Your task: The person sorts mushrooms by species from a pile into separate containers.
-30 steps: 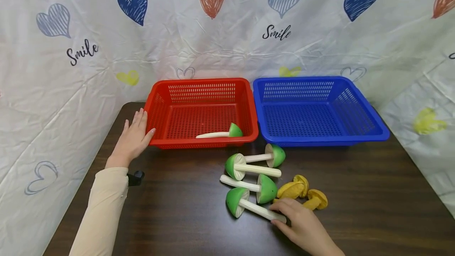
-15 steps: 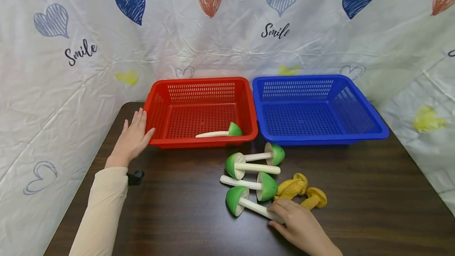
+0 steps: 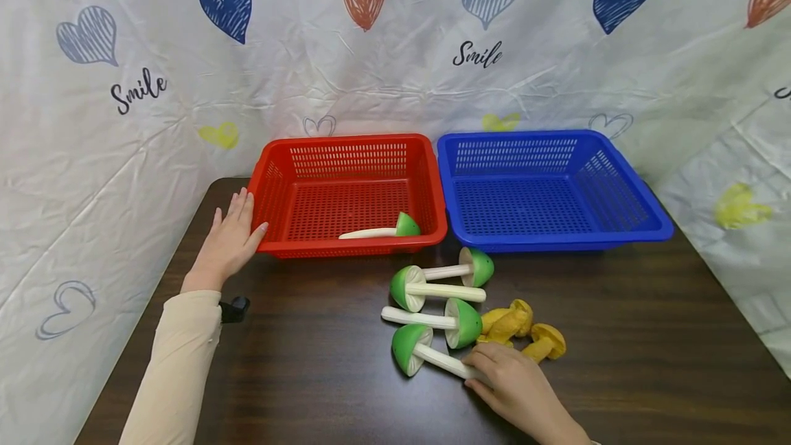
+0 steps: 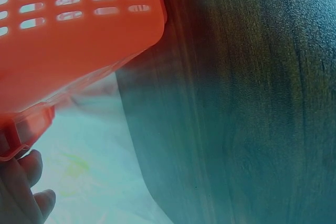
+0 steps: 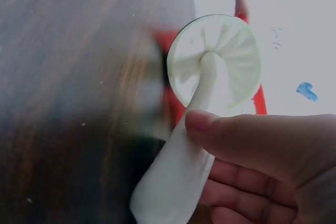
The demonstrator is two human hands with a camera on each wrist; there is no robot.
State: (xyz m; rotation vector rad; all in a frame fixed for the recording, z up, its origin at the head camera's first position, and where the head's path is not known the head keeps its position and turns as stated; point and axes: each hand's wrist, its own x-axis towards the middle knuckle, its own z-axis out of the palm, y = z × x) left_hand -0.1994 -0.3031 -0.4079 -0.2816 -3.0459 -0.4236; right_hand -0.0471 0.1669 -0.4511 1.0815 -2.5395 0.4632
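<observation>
My right hand [image 3: 516, 386] pinches the pale stem of the nearest green-capped toy mushroom [image 3: 410, 349] between thumb and fingers. In the right wrist view the thumb presses along that stem [image 5: 173, 182], and the gilled underside of the cap faces the camera. Just beyond lie more green-capped mushrooms [image 3: 463, 327], stems pointing different ways. Yellow mushrooms [image 3: 509, 321] lie right behind the right hand. On the far left, my left hand [image 3: 221, 249] rests with straight fingers at the side of the red basket [image 3: 346, 247]; the left wrist view shows its fingertips [image 4: 32, 167] by the basket's rim.
One green-capped mushroom [image 3: 406, 225] lies inside the red basket. A blue basket [image 3: 556, 239] stands beside it on the right. Both are at the back of the dark wooden table [image 3: 309, 376], before a white cloth [image 3: 395, 74] printed with hearts.
My right hand has slid slightly left and closed its thumb and fingers more fully on the mushroom's stem. The left hand stays at the red basket.
</observation>
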